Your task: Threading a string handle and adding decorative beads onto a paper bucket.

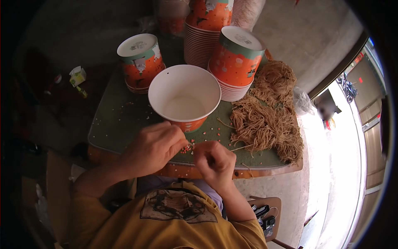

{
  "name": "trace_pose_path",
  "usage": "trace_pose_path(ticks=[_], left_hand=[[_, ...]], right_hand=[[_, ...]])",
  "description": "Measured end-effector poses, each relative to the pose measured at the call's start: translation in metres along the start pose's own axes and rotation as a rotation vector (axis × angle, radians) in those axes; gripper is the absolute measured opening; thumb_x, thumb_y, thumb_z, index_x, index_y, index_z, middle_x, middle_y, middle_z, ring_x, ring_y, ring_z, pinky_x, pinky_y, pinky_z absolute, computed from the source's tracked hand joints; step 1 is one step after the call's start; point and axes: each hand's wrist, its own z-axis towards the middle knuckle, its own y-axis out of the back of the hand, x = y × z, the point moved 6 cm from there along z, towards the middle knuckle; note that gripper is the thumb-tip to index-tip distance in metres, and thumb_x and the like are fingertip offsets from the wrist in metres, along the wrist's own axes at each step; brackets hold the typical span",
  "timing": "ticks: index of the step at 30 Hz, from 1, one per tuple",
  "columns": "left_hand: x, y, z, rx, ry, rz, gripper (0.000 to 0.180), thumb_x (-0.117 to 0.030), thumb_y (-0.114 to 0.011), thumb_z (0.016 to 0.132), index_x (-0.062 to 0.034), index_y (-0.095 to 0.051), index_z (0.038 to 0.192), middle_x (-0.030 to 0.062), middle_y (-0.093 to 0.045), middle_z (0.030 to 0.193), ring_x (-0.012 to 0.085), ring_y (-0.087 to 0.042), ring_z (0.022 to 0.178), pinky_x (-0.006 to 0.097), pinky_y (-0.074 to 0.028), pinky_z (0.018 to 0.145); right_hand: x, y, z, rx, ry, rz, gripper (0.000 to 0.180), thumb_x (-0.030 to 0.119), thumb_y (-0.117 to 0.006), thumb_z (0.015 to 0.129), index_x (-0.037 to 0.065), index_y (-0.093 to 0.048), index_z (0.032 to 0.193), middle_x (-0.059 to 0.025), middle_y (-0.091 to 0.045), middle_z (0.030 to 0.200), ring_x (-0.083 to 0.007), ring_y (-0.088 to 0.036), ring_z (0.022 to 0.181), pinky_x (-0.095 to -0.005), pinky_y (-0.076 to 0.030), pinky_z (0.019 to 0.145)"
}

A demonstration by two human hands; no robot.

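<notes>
Low over the near part of the green tabletop, my left hand [155, 145] is closed in a pinch, with a bit of string [240, 148] showing at its fingertips. Close to its right, my right hand [213, 162] is curled round the same kind of string, which runs on toward the heap of tan twine [265, 128]. Just beyond both hands stands an upright paper bucket [163, 97], white inside and orange outside, with a small dark hole below its rim. Little orange and white discs [186, 148] lie between and behind the hands. My fingers hide most of the string.
Upside-down stacks of orange and green buckets stand behind, at left [139, 66], at right [236, 62] and a tall one [201, 43] at the back. The green table [116, 128] has a wooden front edge. A stool [271, 205] holding dark items stands at lower right.
</notes>
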Motion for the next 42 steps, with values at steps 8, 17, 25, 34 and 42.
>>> trace_pose_path(ticks=[8, 17, 25, 34, 42], left_hand=[[0.003, 0.001, 0.030, -0.150, -0.123, 0.132, 0.019, -0.003, -0.069, 0.080, -0.0034, -0.054, 0.092, 0.0102, -0.057, 0.083, 0.0289, -0.059, 0.078, 0.039, -0.048, 0.067], [0.028, -0.020, 0.039, -0.056, 0.079, -0.050, 0.025, 0.000, -0.062, 0.082, -0.0035, -0.056, 0.106, 0.0112, -0.058, 0.092, 0.0291, -0.060, 0.083, 0.038, -0.050, 0.071], [0.027, -0.019, 0.039, -0.058, 0.090, -0.049, 0.026, 0.001, -0.061, 0.083, -0.0037, -0.056, 0.108, 0.0115, -0.058, 0.093, 0.0285, -0.061, 0.082, 0.038, -0.051, 0.069], [0.029, -0.014, 0.045, -0.056, 0.088, -0.032, 0.022, 0.000, -0.058, 0.087, -0.0033, -0.057, 0.109, 0.0117, -0.060, 0.097, 0.0283, -0.062, 0.085, 0.037, -0.050, 0.071], [0.005, -0.010, 0.059, 0.072, -0.068, 0.136, 0.034, -0.004, -0.065, 0.084, -0.0066, -0.057, 0.117, 0.0094, -0.053, 0.110, 0.0246, -0.057, 0.095, 0.035, -0.048, 0.083]], right_hand=[[-0.023, 0.007, 0.006, -0.158, -0.151, 0.104, 0.008, -0.001, -0.061, 0.084, 0.004, -0.055, 0.083, -0.0023, -0.056, 0.063, -0.0057, -0.049, 0.053, -0.0203, -0.041, 0.051], [-0.047, 0.014, 0.014, -0.213, -0.267, -0.060, 0.011, 0.004, -0.062, 0.085, 0.004, -0.052, 0.080, -0.0054, -0.053, 0.057, -0.0096, -0.049, 0.049, -0.0240, -0.042, 0.050], [-0.048, 0.010, 0.019, -0.191, -0.250, -0.084, 0.009, 0.005, -0.062, 0.085, 0.005, -0.053, 0.082, -0.0074, -0.055, 0.058, -0.0143, -0.055, 0.049, -0.0273, -0.045, 0.051], [-0.047, 0.008, 0.029, -0.152, -0.218, -0.164, 0.011, 0.007, -0.063, 0.084, 0.006, -0.053, 0.082, -0.0092, -0.057, 0.058, -0.0225, -0.059, 0.049, -0.0318, -0.046, 0.050], [-0.043, 0.013, 0.019, -0.172, -0.204, -0.131, 0.010, 0.008, -0.063, 0.083, 0.005, -0.054, 0.082, -0.0089, -0.057, 0.059, -0.0207, -0.058, 0.048, -0.0305, -0.045, 0.050]])
